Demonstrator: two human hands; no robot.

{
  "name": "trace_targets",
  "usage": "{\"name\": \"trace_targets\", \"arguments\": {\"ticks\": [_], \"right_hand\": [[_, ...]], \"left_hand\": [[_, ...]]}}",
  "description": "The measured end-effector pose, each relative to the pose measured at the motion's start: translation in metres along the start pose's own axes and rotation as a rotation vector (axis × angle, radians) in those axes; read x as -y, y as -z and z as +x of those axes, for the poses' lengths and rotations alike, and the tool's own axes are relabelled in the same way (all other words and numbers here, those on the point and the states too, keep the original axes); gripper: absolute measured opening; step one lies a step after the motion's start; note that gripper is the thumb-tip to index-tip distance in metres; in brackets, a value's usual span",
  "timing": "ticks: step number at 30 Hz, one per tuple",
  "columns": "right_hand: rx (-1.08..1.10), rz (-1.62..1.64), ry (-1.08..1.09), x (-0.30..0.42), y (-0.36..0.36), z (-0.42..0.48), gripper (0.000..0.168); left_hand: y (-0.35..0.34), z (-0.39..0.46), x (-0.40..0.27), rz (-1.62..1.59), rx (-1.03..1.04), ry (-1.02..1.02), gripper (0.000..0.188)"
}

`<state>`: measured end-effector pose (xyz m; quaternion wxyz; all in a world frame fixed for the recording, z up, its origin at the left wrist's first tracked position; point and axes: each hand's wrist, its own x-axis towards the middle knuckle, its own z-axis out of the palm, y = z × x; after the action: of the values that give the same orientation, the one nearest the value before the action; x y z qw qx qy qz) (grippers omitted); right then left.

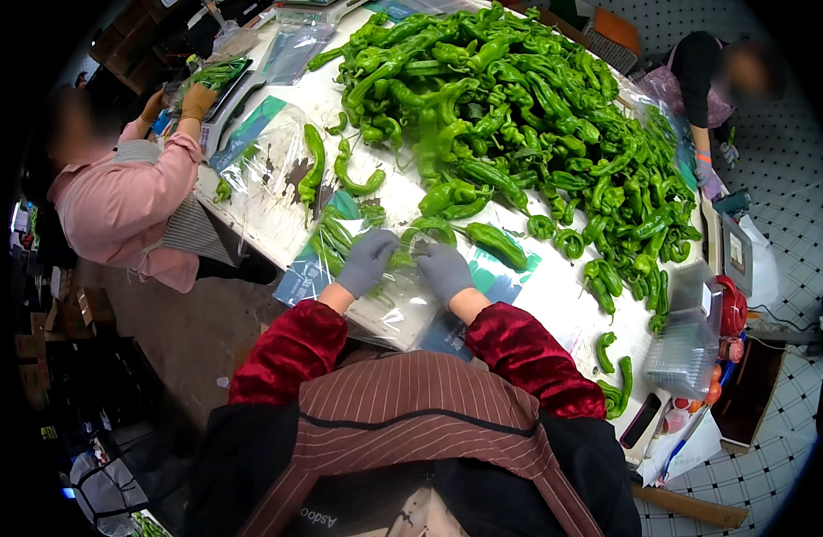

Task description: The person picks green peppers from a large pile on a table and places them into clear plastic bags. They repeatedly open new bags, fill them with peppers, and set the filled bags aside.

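Note:
Both of my hands wear grey gloves and work close together at the near edge of the table. Between them stretches a clear plastic bag (401,312) with green and blue print, and long green peppers (331,238) lie inside its left part. The fingers of my left hand (369,263) are pinched on the bag's film beside those peppers. My right hand (445,272) grips the film on the other side, its fingertips partly hidden. A curled green pepper (430,228) sits just beyond the hands, and a thicker pepper (497,245) lies to the right on printed film.
A large heap of green peppers (519,114) covers the far table (572,309). Clear plastic boxes (683,349) and a phone (641,421) lie at right. A co-worker in pink (130,194) handles a bag at a scale (227,117); another person (693,87) stands far right.

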<state>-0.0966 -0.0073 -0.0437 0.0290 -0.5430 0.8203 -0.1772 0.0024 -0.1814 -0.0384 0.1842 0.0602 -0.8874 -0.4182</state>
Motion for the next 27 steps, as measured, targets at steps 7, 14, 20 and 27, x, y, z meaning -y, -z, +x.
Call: {"name": "trace_targets", "arguments": {"ticks": [7, 14, 20, 27], "right_hand": [[0.086, -0.101, -0.045, 0.007, -0.02, 0.006, 0.011], [0.177, 0.108, -0.264, 0.012, -0.009, 0.013, 0.016], [-0.233, 0.232, -0.556, -0.007, -0.06, -0.004, 0.017], [-0.167, 0.552, -0.344, -0.009, -0.014, -0.032, 0.015]], "left_hand": [[0.005, -0.011, -0.049, 0.487, 0.271, -0.217, 0.063], [-0.018, -0.009, -0.016, 0.545, 0.076, -0.192, 0.033], [-0.028, -0.012, -0.005, 0.436, 0.005, -0.155, 0.028], [-0.025, -0.007, -0.003, 0.319, -0.005, -0.152, 0.025]]}}
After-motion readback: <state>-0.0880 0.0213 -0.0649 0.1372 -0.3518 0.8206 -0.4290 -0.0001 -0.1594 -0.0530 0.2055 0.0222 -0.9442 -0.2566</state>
